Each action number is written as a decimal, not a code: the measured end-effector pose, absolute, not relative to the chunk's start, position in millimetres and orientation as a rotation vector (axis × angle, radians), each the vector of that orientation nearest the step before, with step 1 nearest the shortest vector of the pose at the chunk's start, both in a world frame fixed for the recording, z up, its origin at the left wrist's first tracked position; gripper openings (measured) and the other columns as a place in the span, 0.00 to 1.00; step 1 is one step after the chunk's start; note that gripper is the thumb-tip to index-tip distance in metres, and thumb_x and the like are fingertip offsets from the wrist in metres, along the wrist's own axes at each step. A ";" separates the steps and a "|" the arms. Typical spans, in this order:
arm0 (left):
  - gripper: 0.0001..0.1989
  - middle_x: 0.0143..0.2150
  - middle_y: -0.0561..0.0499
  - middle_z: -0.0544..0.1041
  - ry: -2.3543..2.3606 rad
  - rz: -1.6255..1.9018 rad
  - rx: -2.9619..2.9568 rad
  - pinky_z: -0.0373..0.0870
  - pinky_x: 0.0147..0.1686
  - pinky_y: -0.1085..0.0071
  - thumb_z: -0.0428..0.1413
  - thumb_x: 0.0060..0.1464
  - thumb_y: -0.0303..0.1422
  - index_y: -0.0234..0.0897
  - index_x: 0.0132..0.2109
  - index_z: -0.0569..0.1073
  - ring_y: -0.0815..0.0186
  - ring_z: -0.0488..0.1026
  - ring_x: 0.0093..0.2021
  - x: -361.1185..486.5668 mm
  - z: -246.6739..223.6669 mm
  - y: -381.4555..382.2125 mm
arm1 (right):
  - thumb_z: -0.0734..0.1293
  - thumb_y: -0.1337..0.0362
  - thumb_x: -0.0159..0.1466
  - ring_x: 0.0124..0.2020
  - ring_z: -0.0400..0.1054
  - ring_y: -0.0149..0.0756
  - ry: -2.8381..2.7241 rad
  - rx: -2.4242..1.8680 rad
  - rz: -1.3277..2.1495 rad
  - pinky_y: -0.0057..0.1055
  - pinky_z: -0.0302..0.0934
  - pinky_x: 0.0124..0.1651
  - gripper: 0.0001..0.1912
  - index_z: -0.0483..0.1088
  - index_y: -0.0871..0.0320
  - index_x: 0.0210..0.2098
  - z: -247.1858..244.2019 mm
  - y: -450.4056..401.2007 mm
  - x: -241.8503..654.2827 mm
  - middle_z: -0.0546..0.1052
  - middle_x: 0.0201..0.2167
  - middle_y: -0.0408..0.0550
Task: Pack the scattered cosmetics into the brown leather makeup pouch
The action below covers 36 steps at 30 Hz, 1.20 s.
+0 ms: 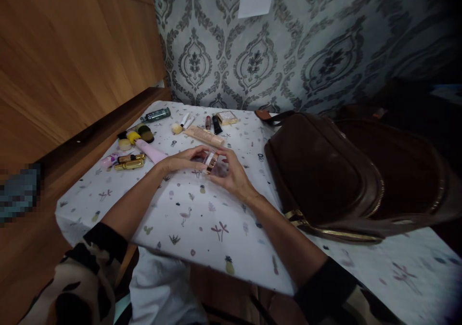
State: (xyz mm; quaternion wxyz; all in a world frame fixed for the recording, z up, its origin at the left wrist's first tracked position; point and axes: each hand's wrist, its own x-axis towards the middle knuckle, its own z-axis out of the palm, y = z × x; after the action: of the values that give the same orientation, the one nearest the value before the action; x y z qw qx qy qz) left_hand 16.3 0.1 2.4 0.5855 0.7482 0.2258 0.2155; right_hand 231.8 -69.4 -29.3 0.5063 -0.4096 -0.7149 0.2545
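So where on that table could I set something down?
Widest: the tablecloth between the forearms, from the left hand and right hand to the near edge. A smaller patch lies between the beige tube and the brown bag. It's crowded around the gold tube at left and gold compact at back.

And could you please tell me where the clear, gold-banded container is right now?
In the head view, the container is held between the left hand and right hand, slightly left of centre, just nearer than the beige tube.

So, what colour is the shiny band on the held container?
The band is rose gold, head view.
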 end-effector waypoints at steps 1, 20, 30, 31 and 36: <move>0.31 0.63 0.43 0.71 0.533 0.496 1.743 0.60 0.64 0.51 0.67 0.51 0.42 0.42 0.60 0.69 0.51 0.66 0.65 16.1 2.4 0.5 | 0.78 0.51 0.51 0.60 0.65 0.51 -1.703 -0.986 0.637 0.52 0.60 0.62 0.30 0.68 0.51 0.49 -26.1 -71.0 232.0 0.73 0.55 0.51; 0.30 0.57 0.43 0.75 0.518 0.557 1.732 0.64 0.61 0.54 0.67 0.52 0.39 0.42 0.60 0.69 0.53 0.70 0.61 19.4 0.2 -1.9 | 0.76 0.55 0.56 0.64 0.63 0.54 -1.921 -1.003 0.455 0.54 0.57 0.66 0.37 0.65 0.52 0.63 -25.4 -68.3 238.8 0.71 0.62 0.55; 0.30 0.58 0.44 0.74 0.546 0.556 1.730 0.62 0.61 0.55 0.68 0.51 0.39 0.41 0.59 0.69 0.54 0.69 0.61 19.3 0.8 -1.1 | 0.75 0.56 0.55 0.59 0.68 0.54 -1.868 -1.181 0.568 0.54 0.63 0.61 0.39 0.61 0.51 0.64 -33.9 -68.0 239.7 0.72 0.59 0.55; 0.30 0.58 0.44 0.74 0.548 0.562 1.722 0.63 0.61 0.55 0.68 0.51 0.39 0.41 0.59 0.69 0.54 0.69 0.61 19.5 1.2 -1.7 | 0.74 0.58 0.56 0.60 0.67 0.54 -1.887 -1.142 0.542 0.54 0.62 0.62 0.38 0.61 0.50 0.63 -32.0 -68.7 239.4 0.72 0.60 0.53; 0.30 0.58 0.43 0.74 0.546 0.592 1.691 0.65 0.59 0.55 0.67 0.51 0.39 0.40 0.59 0.71 0.53 0.70 0.59 21.1 2.3 -4.0 | 0.70 0.60 0.58 0.60 0.67 0.52 -1.921 -1.078 0.513 0.52 0.63 0.62 0.35 0.59 0.51 0.63 -24.5 -72.3 237.4 0.72 0.59 0.53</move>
State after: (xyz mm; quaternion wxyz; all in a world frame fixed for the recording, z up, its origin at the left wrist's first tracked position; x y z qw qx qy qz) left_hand 21.1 -4.0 2.3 0.5925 0.7274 0.2348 0.2544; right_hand 237.4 -72.3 -24.5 0.4259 -0.4313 -0.7684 0.2051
